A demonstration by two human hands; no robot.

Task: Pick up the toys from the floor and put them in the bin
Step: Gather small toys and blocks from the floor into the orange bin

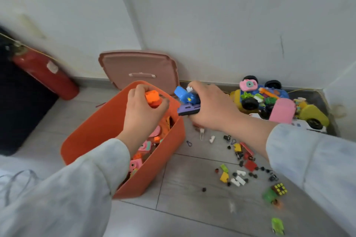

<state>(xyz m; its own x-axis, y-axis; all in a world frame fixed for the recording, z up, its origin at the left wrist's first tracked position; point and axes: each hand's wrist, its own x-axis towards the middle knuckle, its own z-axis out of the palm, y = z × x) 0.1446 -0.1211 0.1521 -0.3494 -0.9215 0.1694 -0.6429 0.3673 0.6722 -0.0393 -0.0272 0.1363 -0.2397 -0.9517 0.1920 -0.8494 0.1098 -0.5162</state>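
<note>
Toys (250, 165): found split between bin, hands and floor. Task judged roughly midway at best.

Far left, against the wall: noted a red fire extinguisher (46, 74) leaning beside a dark object (19, 102). No part of the task.

Left of centre: noted the orange bin (100, 132) standing open on the floor (192, 208), with its pinkish lid (138, 67) propped against the wall behind. Seen inside: a layer of toys, among them pink toy cameras (144, 146). Counted as done. Depth of fill not readable.

Above the bin's far rim: found the left hand (142, 109), fingers and thumb curled round an orange block (152, 98). Not yet released.

Just beside the bin's right rim: found the right hand (210, 106), fingers clamped on a blue toy (185, 95) and a purple toy (188, 110) together, short of the opening. Judged next for the bin.

Right of the bin, on the floor: logged as outstanding a scatter of small bricks (238, 177) in yellow, white, red and black, with a few cord loops nearer the bin.

Far right corner of the floor, at the wall: logged a heap of larger toys, including a pink camera (248, 84), a pink block (282, 110) and a yellow vehicle (312, 115). Untouched.

Near right edge of the floor: logged a cube puzzle (280, 189) touching a green toy (269, 196), and a small green car (277, 226) apart from both.

Judged: most pieces by count left on the floor, calling for several more loads.
</note>
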